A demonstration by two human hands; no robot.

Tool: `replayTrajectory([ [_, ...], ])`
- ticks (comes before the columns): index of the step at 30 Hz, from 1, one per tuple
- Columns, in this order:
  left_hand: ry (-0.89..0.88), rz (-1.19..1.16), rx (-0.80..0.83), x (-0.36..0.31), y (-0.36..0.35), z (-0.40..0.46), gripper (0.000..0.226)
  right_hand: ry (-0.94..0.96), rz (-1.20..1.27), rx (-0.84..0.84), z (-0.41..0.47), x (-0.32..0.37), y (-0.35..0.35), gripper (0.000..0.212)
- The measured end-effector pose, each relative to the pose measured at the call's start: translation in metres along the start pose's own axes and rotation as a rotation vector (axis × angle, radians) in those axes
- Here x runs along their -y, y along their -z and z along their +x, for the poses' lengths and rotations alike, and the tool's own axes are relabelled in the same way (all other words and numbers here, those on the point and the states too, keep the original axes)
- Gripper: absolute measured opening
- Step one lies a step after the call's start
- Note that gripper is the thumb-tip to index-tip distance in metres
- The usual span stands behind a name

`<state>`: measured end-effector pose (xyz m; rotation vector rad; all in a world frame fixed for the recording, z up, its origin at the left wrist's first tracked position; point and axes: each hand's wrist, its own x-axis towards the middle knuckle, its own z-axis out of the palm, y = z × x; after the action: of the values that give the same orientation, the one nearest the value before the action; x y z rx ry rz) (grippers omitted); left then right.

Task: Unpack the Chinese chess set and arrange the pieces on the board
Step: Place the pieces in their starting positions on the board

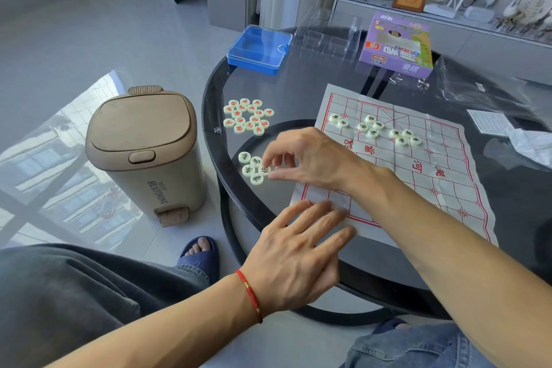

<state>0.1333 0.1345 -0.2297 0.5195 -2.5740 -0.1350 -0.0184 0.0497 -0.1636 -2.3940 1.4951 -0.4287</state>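
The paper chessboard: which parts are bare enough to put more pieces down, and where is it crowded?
On the white paper chessboard with red lines, everything nearer than the red river characters is bare. The far rows are crowded with cream round black-lettered pieces. The near-left corner lies under the left hand; the right hand crosses the left edge.

board (400, 164): near-left part hidden under both hands
piece characters (372, 128): too small to read
worktop (298, 92): cut off at 3 o'clock edge

board's middle (418, 170) bare, pieces (375, 128) crowd far rows
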Motion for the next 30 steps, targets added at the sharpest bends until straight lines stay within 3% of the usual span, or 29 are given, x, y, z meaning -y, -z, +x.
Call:
replayTrajectory([
  [5, 0.002, -0.002, 0.005, -0.001, 0.0, 0.0, 0.041, -0.008, -0.084, -0.026, -0.003, -0.004, 0.003, 0.011],
  [10, 0.002, 0.002, 0.008, 0.0, 0.0, 0.0, 0.042, -0.032, -0.122, -0.018, -0.003, -0.002, 0.001, 0.03],
  [16, -0.001, -0.003, -0.003, -0.001, -0.001, 0.0, 0.041, -0.028, -0.123, -0.022, -0.002, 0.0, -0.003, 0.023],
  [20, -0.001, 0.015, 0.014, 0.001, -0.002, -0.001, 0.042, -0.061, -0.066, -0.115, -0.009, -0.012, 0.016, 0.017],
  [30, 0.001, 0.03, 0.01, 0.002, -0.004, -0.002, 0.042, -0.83, -0.12, -0.455, -0.115, -0.147, 0.079, 0.013],
])
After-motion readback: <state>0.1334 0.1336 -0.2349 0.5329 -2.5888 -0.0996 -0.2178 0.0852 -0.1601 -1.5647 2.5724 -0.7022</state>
